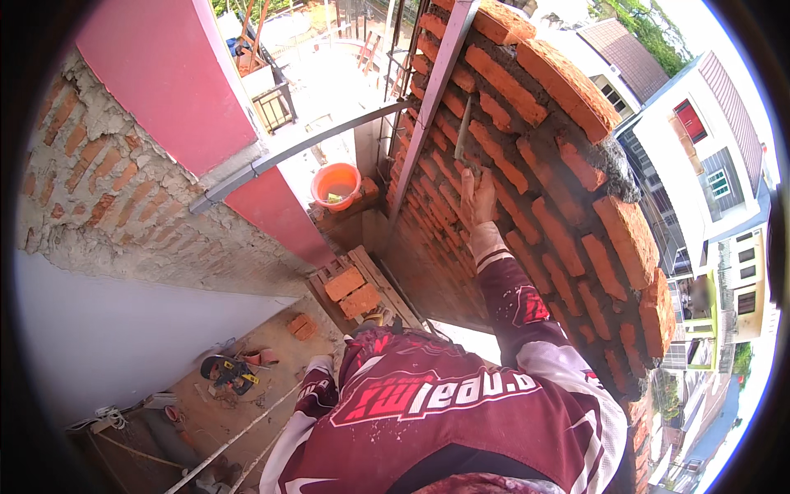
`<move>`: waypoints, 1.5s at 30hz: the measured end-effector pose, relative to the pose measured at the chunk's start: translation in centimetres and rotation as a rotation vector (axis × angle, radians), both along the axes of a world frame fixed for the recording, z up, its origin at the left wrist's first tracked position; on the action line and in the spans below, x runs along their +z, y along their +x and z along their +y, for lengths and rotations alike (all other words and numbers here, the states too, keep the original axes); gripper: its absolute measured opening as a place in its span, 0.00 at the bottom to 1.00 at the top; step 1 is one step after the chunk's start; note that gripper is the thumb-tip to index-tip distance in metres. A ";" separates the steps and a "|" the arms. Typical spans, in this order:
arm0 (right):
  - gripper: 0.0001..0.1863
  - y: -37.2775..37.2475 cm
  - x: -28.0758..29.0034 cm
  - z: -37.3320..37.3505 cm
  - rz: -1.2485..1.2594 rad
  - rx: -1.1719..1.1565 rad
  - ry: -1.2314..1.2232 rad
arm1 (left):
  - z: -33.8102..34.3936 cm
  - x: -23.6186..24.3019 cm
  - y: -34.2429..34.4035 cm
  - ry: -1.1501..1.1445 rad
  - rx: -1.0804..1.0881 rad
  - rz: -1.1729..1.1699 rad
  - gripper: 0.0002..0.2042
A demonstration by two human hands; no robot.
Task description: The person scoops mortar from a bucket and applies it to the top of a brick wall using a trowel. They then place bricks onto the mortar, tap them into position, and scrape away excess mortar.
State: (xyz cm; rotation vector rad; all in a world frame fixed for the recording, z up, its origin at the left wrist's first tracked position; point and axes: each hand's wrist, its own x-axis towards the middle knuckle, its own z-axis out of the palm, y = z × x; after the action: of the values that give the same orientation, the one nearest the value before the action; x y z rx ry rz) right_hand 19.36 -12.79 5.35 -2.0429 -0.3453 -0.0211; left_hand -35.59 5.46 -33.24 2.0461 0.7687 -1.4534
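My right hand [479,198] is raised against a curving red brick wall [539,230] with grey mortar joints, fingers closed on a narrow metal tool [462,132], apparently a trowel, whose tip points up along the bricks. My left sleeve [317,387] shows low beside my torso; the fingers of that hand cannot be made out. An orange bucket [336,183] sits beyond the wall's inner corner, and loose bricks [354,292] lie on a wooden plank platform [395,292] below.
A steel bar [292,148] and upright guide strip [432,111] cross near the corner. Plastered pink and brick walls [140,74] stand left. A tool pouch [226,375], bricks [302,325] and ropes [239,449] are below on the floor. Houses [708,156] lie far down beyond the wall.
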 end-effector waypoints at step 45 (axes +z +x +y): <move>0.28 -1.4 -2.2 1.2 -0.010 -0.020 -0.227 | 3.2 1.6 8.5 -0.024 0.471 0.124 0.23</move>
State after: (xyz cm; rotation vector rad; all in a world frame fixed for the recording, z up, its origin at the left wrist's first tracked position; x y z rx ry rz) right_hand 17.96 -11.58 3.15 -2.2717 -0.3467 -0.0040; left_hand -27.08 8.68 -31.62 1.6193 1.1826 -1.3114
